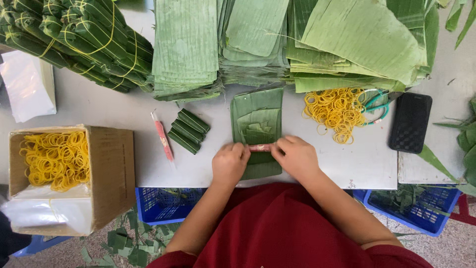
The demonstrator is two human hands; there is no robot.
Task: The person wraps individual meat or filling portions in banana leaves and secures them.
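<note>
Both hands, left hand [229, 163] and right hand [296, 158], pinch a slim pink roll [261, 147] lying crosswise on ribbed rectangular banana-leaf strips [256, 116] at six o'clock on the smooth grey table [99, 106], glossy yellow rubber bands [336, 110] heaped at two o'clock.

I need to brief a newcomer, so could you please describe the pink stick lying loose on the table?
Start at the cardboard box of yellow rubber bands. Just right of it, on the grey table, lies a slim pink stick, beside three small green leaf rolls. It alone there is pink and unwrapped.
</note>
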